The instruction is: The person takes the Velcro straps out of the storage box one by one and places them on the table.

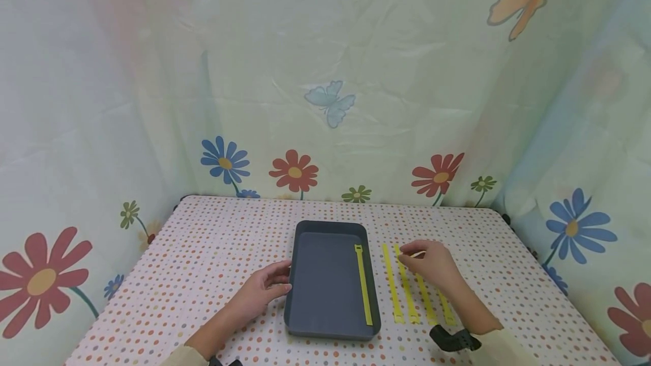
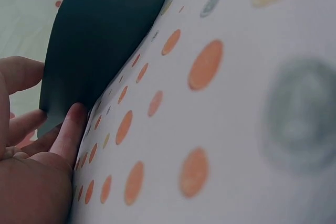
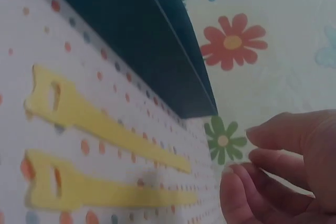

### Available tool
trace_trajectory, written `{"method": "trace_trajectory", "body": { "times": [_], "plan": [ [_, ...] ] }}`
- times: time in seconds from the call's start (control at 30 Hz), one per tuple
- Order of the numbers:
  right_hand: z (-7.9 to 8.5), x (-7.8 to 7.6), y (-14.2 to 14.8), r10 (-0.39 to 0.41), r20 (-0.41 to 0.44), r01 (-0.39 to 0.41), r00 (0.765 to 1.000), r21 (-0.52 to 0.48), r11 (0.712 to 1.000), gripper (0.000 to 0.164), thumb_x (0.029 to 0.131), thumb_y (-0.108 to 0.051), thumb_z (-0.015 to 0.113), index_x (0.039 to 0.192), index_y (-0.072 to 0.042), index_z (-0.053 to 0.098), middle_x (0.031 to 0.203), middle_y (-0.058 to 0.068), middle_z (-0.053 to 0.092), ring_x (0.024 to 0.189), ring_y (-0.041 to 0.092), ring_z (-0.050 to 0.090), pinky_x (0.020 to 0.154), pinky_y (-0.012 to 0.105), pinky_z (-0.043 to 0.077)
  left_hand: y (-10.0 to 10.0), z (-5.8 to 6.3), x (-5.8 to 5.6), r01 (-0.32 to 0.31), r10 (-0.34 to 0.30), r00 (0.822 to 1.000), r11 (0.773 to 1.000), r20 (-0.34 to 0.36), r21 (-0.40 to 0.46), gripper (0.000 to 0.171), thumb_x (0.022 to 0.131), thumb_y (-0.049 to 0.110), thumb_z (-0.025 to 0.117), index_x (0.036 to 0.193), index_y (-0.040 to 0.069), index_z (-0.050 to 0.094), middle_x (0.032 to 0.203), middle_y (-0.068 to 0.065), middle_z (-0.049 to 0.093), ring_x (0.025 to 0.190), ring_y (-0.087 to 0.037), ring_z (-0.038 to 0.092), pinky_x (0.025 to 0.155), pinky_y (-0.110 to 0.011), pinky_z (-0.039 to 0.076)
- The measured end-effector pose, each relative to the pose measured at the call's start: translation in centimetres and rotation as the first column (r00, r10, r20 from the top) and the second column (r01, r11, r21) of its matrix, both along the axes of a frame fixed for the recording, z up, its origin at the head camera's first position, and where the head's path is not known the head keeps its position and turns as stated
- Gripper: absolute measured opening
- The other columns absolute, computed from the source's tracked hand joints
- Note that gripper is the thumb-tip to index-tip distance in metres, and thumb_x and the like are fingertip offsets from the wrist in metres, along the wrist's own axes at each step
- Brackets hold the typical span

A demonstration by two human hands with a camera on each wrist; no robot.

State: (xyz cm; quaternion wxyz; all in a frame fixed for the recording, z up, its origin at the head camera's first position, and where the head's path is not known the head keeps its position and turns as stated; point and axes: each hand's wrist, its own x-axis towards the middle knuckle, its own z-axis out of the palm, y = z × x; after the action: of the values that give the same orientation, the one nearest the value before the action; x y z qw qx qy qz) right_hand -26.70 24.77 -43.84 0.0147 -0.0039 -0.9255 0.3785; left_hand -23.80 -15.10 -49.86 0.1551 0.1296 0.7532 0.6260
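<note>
A dark grey rectangular tray [image 1: 322, 284] lies on the dotted tablecloth. Along its right inner side rests one yellow cable strap [image 1: 364, 290], slotted head toward the back. My left hand [image 1: 256, 292] is at the tray's left wall, where the fingertips [image 2: 76, 112] touch the outer side with fingers loosely bent. Right of the tray, several more yellow straps [image 1: 391, 286] lie side by side, slotted heads toward me. Over them hovers my right hand [image 1: 432, 267], thumb and fingers loosely bent with nothing between them. In the right wrist view, two straps [image 3: 123, 136] lie flat beside the tray wall.
The table has a white cloth [image 1: 213, 253] with coloured dots. Curtains [image 1: 325, 146] printed with flowers and butterflies enclose the back and both sides. A black wrist strap [image 1: 454, 339] sits on the right forearm.
</note>
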Motion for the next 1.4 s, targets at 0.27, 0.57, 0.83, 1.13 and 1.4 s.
{"method": "trace_trajectory", "body": {
  "times": [0.27,0.57,0.83,1.13,1.4],
  "plan": [
    [0.2,-0.9,-2.5,0.164,-0.023,-0.165,0.986,-0.052,0.985,0.025,0.09,-0.017,0.079,0.112,-0.005,0.076,0.11,0.009,0.075,0.09,0.017,0.069,0.071,0.027,0.057,-0.2,-0.2,0.0,-0.003,0.003,1.0,1.0,0.01,0.006,0.063,0.102,0.023,0.065,0.157,0.006,0.038,0.151,-0.017,0.051,0.136,-0.031,0.054,0.105,-0.032,0.054],
    [-0.2,-2.0,-4.1,0.461,-0.147,-0.457,0.875,0.061,0.887,0.026,0.087,-0.015,0.082,0.11,-0.004,0.075,0.105,0.01,0.075,0.087,0.016,0.07,0.071,0.023,0.059,-0.3,-0.6,-0.2,-0.017,0.017,1.0,0.999,0.019,-0.028,0.064,0.1,0.027,0.067,0.156,0.009,0.041,0.15,-0.015,0.054,0.135,-0.029,0.056,0.106,-0.034,0.054],
    [-0.1,-3.1,-5.9,0.644,-0.11,-0.614,0.757,0.217,0.759,0.024,0.086,-0.012,0.082,0.109,-0.005,0.077,0.105,0.01,0.076,0.096,0.028,0.072,0.085,0.045,0.062,-0.3,-0.6,0.1,-0.007,0.007,1.0,1.0,0.011,-0.014,0.064,0.101,0.026,0.066,0.156,0.007,0.04,0.148,-0.015,0.055,0.134,-0.029,0.056,0.105,-0.035,0.054],
    [0.9,-4.3,-7.9,0.767,0.079,-0.698,0.637,0.482,0.53,0.03,0.077,-0.002,0.085,0.104,-0.015,0.079,0.106,-0.004,0.072,0.103,0.016,0.068,0.088,0.033,0.059,-0.2,-0.5,-0.2,-0.015,0.016,1.0,1.0,0.011,-0.01,0.063,0.101,0.026,0.066,0.156,0.008,0.041,0.148,-0.014,0.056,0.135,-0.029,0.055,0.106,-0.034,0.054],
    [1.9,-4.1,-9.3,0.719,0.284,-0.739,0.634,0.497,0.455,0.037,0.074,0.007,0.082,0.099,-0.019,0.081,0.107,-0.007,0.07,0.104,0.012,0.065,0.086,0.028,0.058,0.0,-0.5,-0.4,-0.031,0.031,0.999,0.999,0.016,-0.029,0.063,0.099,0.024,0.068,0.155,0.009,0.043,0.149,-0.014,0.055,0.133,-0.027,0.057,0.105,-0.035,0.054]
  ]
}}
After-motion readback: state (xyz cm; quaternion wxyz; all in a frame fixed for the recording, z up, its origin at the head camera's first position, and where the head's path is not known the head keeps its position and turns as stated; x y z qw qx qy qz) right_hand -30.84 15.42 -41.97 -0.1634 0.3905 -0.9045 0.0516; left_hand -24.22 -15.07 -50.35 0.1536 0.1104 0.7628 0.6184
